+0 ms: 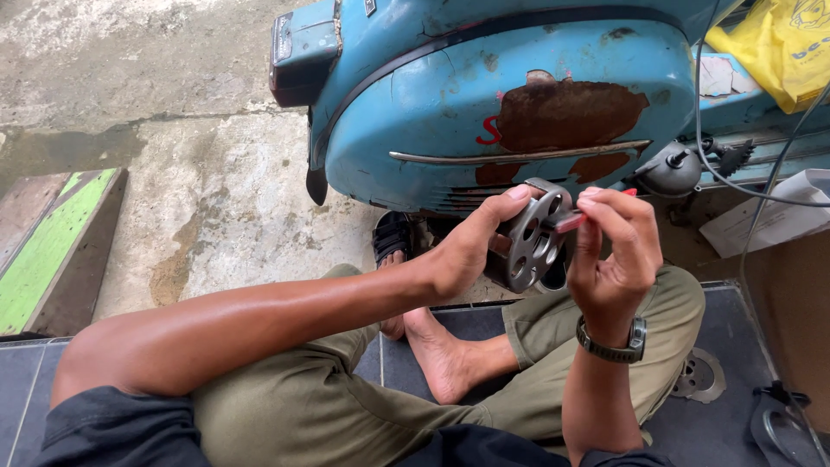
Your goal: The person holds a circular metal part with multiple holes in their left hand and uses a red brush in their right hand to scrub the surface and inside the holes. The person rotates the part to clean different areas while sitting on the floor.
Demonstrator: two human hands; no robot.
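Observation:
My left hand grips a round grey metal disc with several holes, held upright in front of me. My right hand, with a watch on its wrist, pinches a small red-handled tool whose tip touches the disc's face. Both hands are raised above my crossed legs in olive trousers, just in front of the blue scooter's rusty side panel.
The old blue scooter stands close ahead on stained concrete. A yellow bag lies on it at the right, and cables hang nearby. A green-topped wooden ramp is at the left. A floor drain is at the right by my knee.

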